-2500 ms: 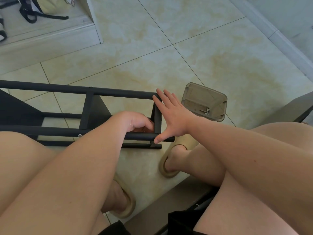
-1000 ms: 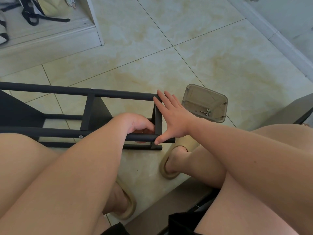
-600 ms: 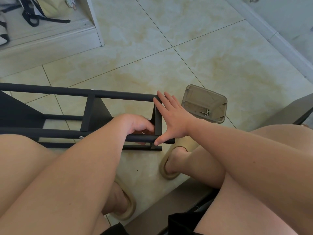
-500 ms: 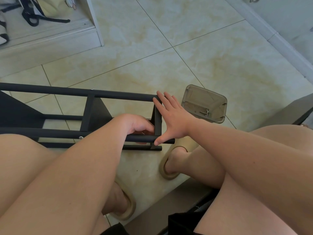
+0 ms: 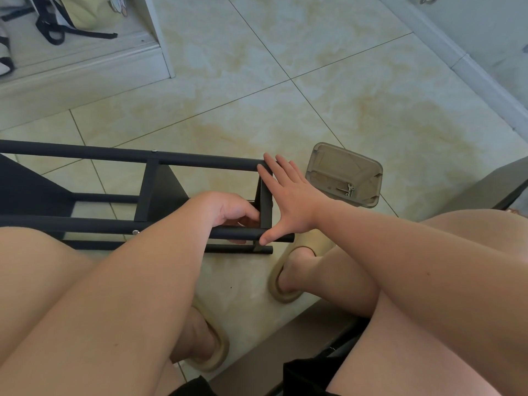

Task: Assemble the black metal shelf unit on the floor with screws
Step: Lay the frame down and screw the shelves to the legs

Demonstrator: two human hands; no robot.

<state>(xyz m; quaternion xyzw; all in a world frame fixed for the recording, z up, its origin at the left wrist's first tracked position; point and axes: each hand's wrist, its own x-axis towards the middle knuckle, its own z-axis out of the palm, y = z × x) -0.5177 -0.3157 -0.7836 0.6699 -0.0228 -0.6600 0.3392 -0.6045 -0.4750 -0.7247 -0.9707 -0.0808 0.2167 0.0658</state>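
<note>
One black metal tube-frame shelf unit (image 5: 200,162) lies on its side on the cream marbled tile floor (image 5: 343,95), running from the left edge of the frame to approx. the ctr. Both hands are at its right end.

The right hand (image 5: 288,201) is spread flat w/ fingers straight, palm against the short end bar of the unit. Its fingertips reach the far tube & the thumb presses the near tube close to its end; it grips nothing, hand released.

The left hand (image 5: 228,208) reaches inside the frame just left of that end bar, fingers curled down behind the near tube, thumb touching the bar. Can't tell whether it pinches anything; fingertips hidden.

A small silver screw head (image 5: 154,151) sits on the far tube where a cross bar joins, another on the near tube below it.

A translucent tan plastic box (image 5: 328,164) stands on the floor just right of the right hand, w/ a few loose silver screws (image 5: 347,190) in its lower corner.

Beige foam slippers (image 5: 285,290) are on both feet, one below the right wrist, the other at bottom ctr.

Upper left: a white cabinet edge (image 5: 160,38) & a pale green bag w/ black straps (image 5: 85,12).
</note>
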